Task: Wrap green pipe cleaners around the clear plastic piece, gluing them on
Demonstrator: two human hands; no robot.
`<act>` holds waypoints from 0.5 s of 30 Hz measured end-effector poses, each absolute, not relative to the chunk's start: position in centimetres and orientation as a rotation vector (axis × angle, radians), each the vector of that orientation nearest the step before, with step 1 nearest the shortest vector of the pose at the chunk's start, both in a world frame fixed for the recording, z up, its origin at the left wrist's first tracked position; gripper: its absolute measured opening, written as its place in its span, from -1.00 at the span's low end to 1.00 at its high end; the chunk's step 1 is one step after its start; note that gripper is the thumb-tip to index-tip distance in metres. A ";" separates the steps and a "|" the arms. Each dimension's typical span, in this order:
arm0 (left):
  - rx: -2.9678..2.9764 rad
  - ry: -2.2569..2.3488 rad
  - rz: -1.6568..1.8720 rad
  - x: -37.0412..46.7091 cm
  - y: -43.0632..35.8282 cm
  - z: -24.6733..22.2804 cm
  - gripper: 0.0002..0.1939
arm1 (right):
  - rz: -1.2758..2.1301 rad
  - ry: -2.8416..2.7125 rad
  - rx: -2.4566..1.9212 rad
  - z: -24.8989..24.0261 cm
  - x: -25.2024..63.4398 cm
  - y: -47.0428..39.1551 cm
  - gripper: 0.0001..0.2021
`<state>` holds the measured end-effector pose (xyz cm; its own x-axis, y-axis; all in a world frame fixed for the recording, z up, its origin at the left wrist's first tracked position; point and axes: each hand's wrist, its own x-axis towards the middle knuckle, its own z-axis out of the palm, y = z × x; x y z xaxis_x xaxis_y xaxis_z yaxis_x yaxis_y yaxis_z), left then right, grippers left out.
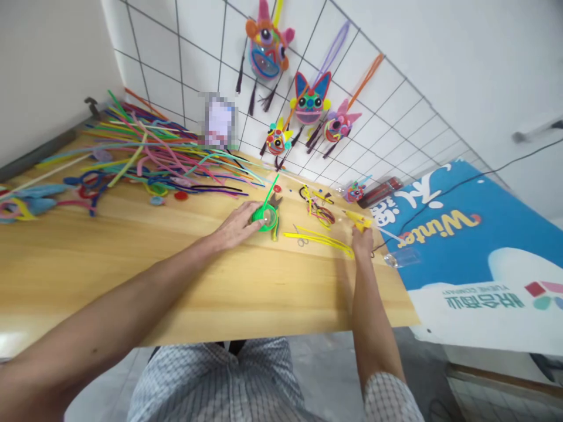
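My left hand is closed round a small clear rounded piece wrapped in green pipe cleaner, one strand sticking up from it. Just beyond lie pliers with yellow and green handles, partly hidden by the piece. To the right, my right hand grips a yellow glue gun; a whitish glue stick shows behind it. Between my hands, yellow pipe cleaners lie flat beside small scissors. Past them sits a tangle of yellow, red and black cords.
A heap of coloured pipe cleaners covers the table's back left. Colourful mask ornaments hang on the wall grid. At right are a clear plastic cup, a dark cable and a blue printed board. A red button lies near the heap.
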<state>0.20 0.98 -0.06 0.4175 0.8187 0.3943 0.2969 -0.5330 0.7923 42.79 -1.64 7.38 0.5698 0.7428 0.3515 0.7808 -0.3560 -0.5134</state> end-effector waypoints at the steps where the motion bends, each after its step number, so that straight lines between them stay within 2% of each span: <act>1: 2.039 0.938 1.068 0.3 1.0 -0.1 -0.37 | -0.037 -1.201 -2.145 7.5 42.2 -1.6 -0.77; 5: 2.046 0.931 1.108 0.5 1.0 -0.3 -0.41 | 0.149 -1.235 -2.077 7.1 37.9 -1.4 -0.73; 10: 2.123 0.917 1.096 0.5 0.8 -0.1 -0.41 | 0.292 -1.393 -1.915 5.8 30.3 -1.8 -0.49; 15: 2.208 0.957 1.034 0.4 0.7 -0.1 -0.38 | 0.142 -1.529 -1.860 4.6 26.2 -2.5 -0.61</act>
<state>0.45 0.68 -0.14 0.4597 0.7719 0.4391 0.3784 -0.6176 0.6895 26.18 -2.52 4.63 0.2928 0.8924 0.3432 0.8138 -0.0442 -0.5794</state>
